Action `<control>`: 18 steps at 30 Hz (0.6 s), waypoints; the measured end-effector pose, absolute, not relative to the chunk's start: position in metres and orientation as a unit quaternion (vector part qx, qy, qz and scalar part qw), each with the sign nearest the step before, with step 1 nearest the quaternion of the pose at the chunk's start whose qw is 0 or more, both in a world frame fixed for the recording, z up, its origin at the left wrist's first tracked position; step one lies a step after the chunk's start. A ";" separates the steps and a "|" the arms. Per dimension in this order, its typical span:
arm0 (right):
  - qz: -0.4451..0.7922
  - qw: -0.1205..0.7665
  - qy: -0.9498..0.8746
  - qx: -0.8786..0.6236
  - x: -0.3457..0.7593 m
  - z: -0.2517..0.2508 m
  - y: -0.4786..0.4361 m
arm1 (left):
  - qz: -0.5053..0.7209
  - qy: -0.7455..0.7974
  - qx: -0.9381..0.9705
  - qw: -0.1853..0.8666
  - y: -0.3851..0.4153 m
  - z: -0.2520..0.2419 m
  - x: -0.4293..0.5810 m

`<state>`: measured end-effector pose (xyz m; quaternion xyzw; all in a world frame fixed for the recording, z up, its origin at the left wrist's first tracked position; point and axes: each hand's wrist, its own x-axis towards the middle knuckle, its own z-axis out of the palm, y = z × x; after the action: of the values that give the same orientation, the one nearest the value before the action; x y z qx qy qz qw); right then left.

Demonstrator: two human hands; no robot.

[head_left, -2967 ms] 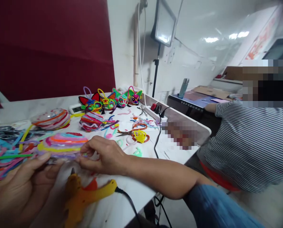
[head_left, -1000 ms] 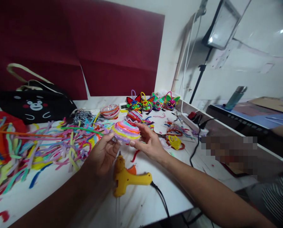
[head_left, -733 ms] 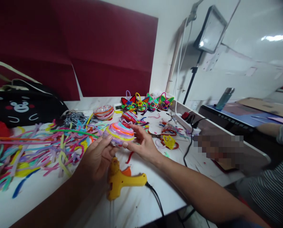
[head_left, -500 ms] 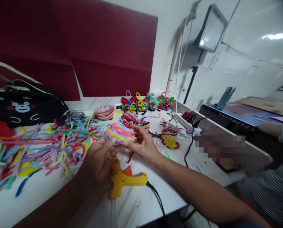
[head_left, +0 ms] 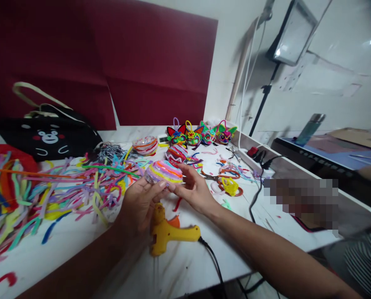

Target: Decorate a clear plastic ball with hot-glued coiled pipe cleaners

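Observation:
A dome-shaped ball (head_left: 164, 172) wrapped in bands of purple, yellow, orange and pink pipe cleaner is held above the white table. My left hand (head_left: 143, 198) grips its lower left side, thumb on the near face. My right hand (head_left: 194, 189) closes on its right side with thumb and fingertips. Just below the hands lies a yellow glue gun (head_left: 163, 232), a clear glue stick jutting from it. Behind the ball are a red striped ball (head_left: 176, 154) and another striped ball (head_left: 145, 145).
Loose pipe cleaners (head_left: 76, 187) cover the table's left side. Scissors (head_left: 235, 190) with orange handles lie to the right, near a power strip (head_left: 260, 164). Several colourful cat-face ornaments (head_left: 200, 135) stand at the back. A black bag (head_left: 48, 137) sits at the far left.
My view has turned left, so everything sits further right. The ball has tilted slightly in my hands, and the red patch on its top shows less. Both hands keep their hold.

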<state>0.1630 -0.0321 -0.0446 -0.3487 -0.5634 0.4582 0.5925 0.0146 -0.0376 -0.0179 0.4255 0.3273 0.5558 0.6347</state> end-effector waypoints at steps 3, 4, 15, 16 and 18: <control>0.457 0.587 -0.561 -0.363 0.162 -0.044 -0.033 | 0.555 0.334 0.421 0.635 -0.038 -0.016 0.016; 0.455 0.587 -0.560 -0.367 0.162 -0.044 -0.032 | 0.555 0.334 0.420 0.636 -0.038 -0.015 0.016; 0.450 0.592 -0.553 -0.375 0.164 -0.044 -0.032 | 0.559 0.334 0.423 0.630 -0.034 -0.023 0.013; 0.446 0.595 -0.551 -0.379 0.164 -0.044 -0.032 | 0.560 0.329 0.426 0.630 -0.034 -0.023 0.013; 0.441 0.598 -0.547 -0.384 0.163 -0.044 -0.033 | 0.562 0.320 0.431 0.629 -0.035 -0.023 0.014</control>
<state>0.1627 -0.0327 -0.0443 -0.3845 -0.5472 0.4414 0.5983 0.0142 -0.0349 -0.0230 0.4312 0.3195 0.5623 0.6292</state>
